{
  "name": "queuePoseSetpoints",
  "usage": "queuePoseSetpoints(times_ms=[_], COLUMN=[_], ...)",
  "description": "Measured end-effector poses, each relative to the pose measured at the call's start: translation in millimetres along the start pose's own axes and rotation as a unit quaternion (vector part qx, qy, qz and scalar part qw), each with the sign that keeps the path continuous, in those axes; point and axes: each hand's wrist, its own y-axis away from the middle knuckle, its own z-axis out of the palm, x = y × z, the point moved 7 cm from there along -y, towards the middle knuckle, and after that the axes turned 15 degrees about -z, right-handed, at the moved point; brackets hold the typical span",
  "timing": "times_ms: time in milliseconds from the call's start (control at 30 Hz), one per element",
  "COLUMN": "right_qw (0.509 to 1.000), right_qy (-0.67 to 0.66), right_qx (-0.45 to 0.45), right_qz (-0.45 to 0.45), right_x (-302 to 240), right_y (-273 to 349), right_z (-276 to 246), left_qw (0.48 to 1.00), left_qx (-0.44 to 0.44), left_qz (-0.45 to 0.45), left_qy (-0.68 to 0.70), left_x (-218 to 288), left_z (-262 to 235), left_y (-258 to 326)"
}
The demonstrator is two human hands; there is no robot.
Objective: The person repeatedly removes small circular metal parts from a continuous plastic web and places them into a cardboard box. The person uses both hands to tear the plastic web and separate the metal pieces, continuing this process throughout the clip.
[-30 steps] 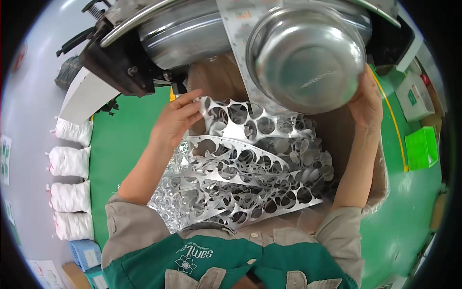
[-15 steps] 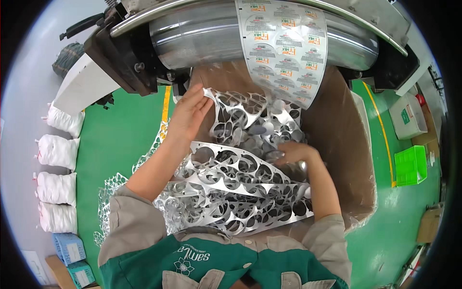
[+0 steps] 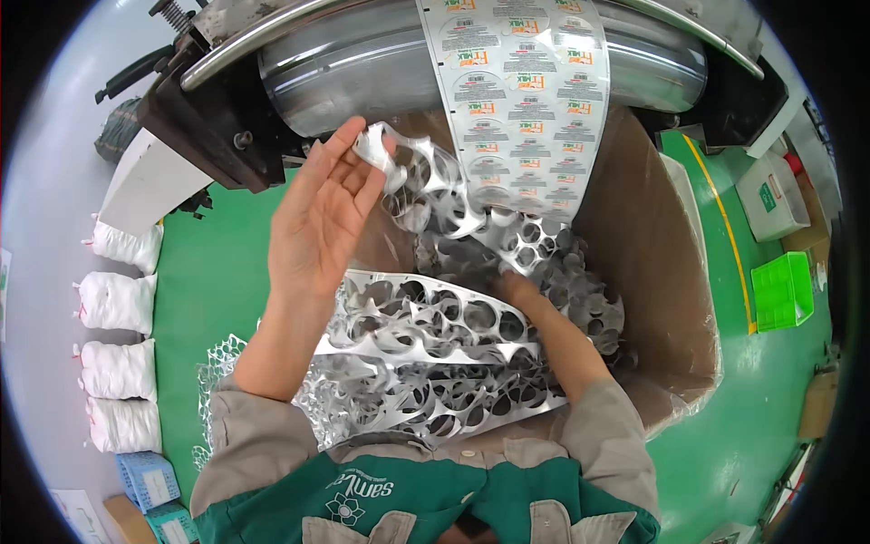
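My left hand [image 3: 324, 213] is raised on the left, fingers closed on the edge of a silvery punched foil strip [image 3: 435, 172]. That strip, full of round holes, hangs from my fingers down toward the middle of a heap. My right hand [image 3: 520, 288] reaches low into the heap, touching foil; its fingers are mostly hidden there. Around it lie loose crumpled foil scraps [image 3: 580, 290]. A folded pile of punched foil webbing [image 3: 444, 313] lies nearer to me, with my right forearm reaching past it.
Above, a printed lid sheet [image 3: 521, 118] hangs from a metal roller [image 3: 353, 82]. A large brown carton with a plastic liner [image 3: 652, 218] surrounds the scraps. White bundles [image 3: 118, 304] line the left; a bright green crate [image 3: 782, 292] stands on the right.
My left hand has risen and pulled its foil strip up. My right hand has moved left and deeper among the scraps. The printed sheet hangs a little lower and further left.
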Motion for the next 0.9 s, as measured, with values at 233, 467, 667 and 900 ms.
queuePoseSetpoints(times_ms=[233,467,667,900], right_qw=[0.953,0.496,0.948,0.981], right_qy=[-0.039,-0.732,-0.261,-0.004], right_qx=[-0.164,0.221,0.179,-0.114], right_qz=[-0.253,-0.412,0.032,-0.159], right_x=[-172,-119,41,-83], right_y=[90,152,52,57], right_z=[-163,-299,-111,-142], left_qw=[0.837,0.542,0.53,0.485], left_qx=[0.15,0.11,0.196,0.19], left_qz=[-0.091,0.064,0.128,0.207], left_qy=[-0.519,-0.831,-0.815,-0.828], left_x=[-8,22,46,34], left_z=[-85,-49,-67,-52], left_y=[8,59,79,62])
